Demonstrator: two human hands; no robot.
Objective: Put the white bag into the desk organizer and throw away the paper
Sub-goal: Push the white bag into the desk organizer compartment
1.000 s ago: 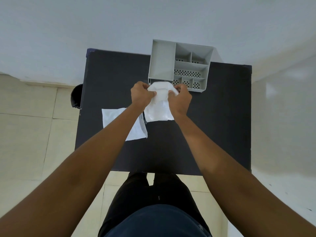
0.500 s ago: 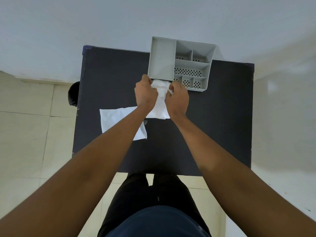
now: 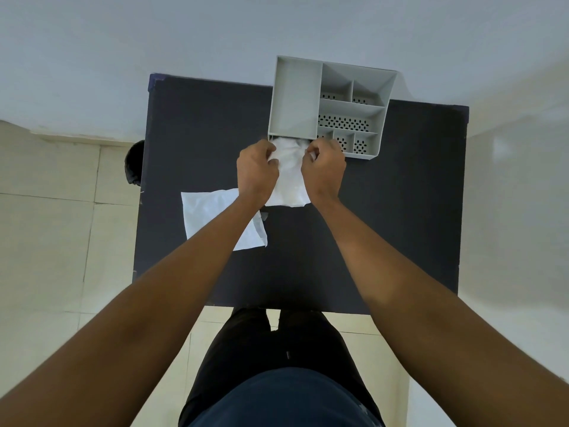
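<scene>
The white bag point(image 3: 289, 180) hangs crumpled between my two hands, its top edge pushed against the lower front slot of the grey desk organizer point(image 3: 295, 97). My left hand point(image 3: 257, 171) grips the bag's left side and my right hand point(image 3: 324, 167) grips its right side. A flat white sheet of paper point(image 3: 212, 217) lies on the dark table point(image 3: 400, 211) to the left, partly hidden under my left forearm.
The organizer stands at the table's far edge against a white wall, with several perforated compartments on its right side. A black round object point(image 3: 134, 163) sits on the tiled floor beside the table's left edge. My legs stand at the near edge.
Both hands have carried the bag forward from the table's middle up to the organizer's front, and its top now meets the lower slot.
</scene>
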